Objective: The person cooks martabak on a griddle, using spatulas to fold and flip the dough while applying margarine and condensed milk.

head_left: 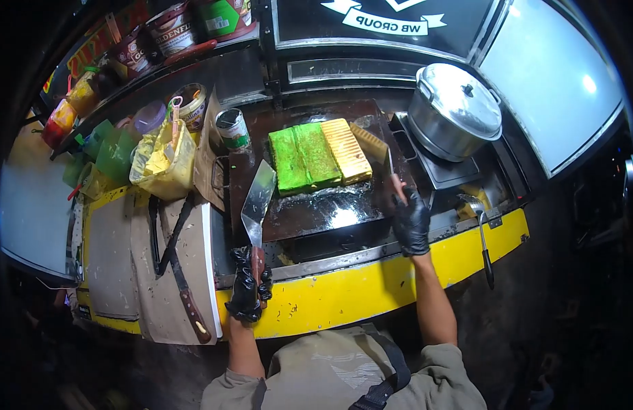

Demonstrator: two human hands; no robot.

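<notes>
Nearest me, the left hand [248, 285], black-gloved, wraps its fingers around a broad spatula [259, 195], blade angled over the griddle's [296, 217] front left corner. The right hand [412, 222] closes around a second spatula [371, 145] by the right edge (dark glove, so I can't separate every fingertip). Open room runs along the front edge. Beyond, mid-griddle, a green slab [299, 158] touches a ridged yellow slab [346, 152]; whether the second blade meets it, I can't tell.

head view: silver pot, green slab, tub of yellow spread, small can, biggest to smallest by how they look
1. silver pot
2. green slab and tub of yellow spread: too alike to rank
3. small can
</notes>
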